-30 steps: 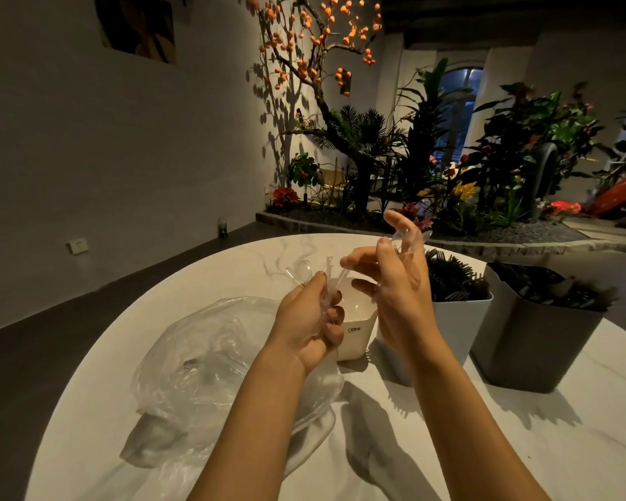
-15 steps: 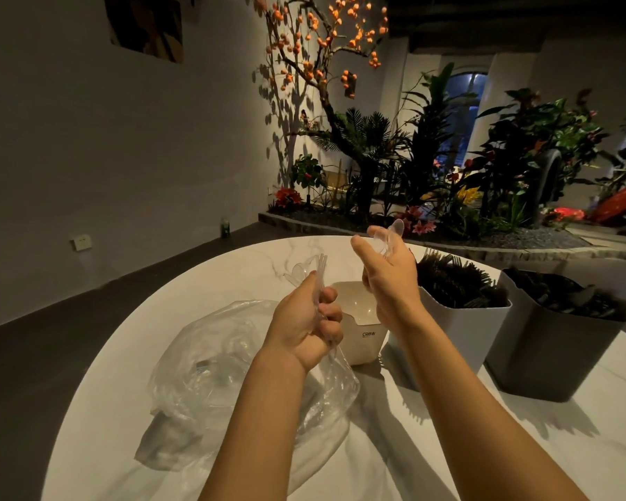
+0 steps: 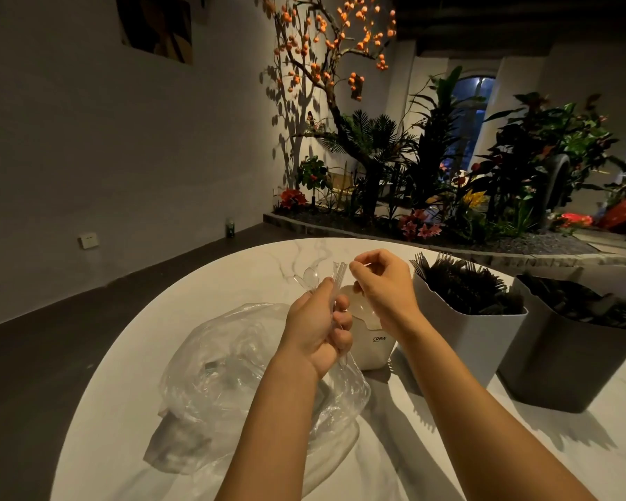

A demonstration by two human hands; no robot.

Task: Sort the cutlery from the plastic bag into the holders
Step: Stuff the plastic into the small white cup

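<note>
My left hand (image 3: 317,325) grips a bunch of clear plastic cutlery (image 3: 313,278), whose spoon bowls and handles stick up above my fist. My right hand (image 3: 384,287) hovers just right of the bunch, over the small white holder (image 3: 376,350) marked CRBW. Its thumb and forefinger pinch what looks like a thin clear piece beside the bunch's tips. The crumpled clear plastic bag (image 3: 239,374) lies on the table below my left wrist. A taller white holder (image 3: 477,341) is full of black forks. A dark grey holder (image 3: 571,367) holds more black cutlery.
The round white marble table (image 3: 430,457) ends in a curved edge at the left and far side, with dark floor beyond. The three holders stand in a row to the right. An indoor planter (image 3: 412,197) with a tree lies behind the table.
My right hand has come down from a raised position, where it held a clear spoon, and now sits close to the bunch in my left hand. My left hand has barely moved.
</note>
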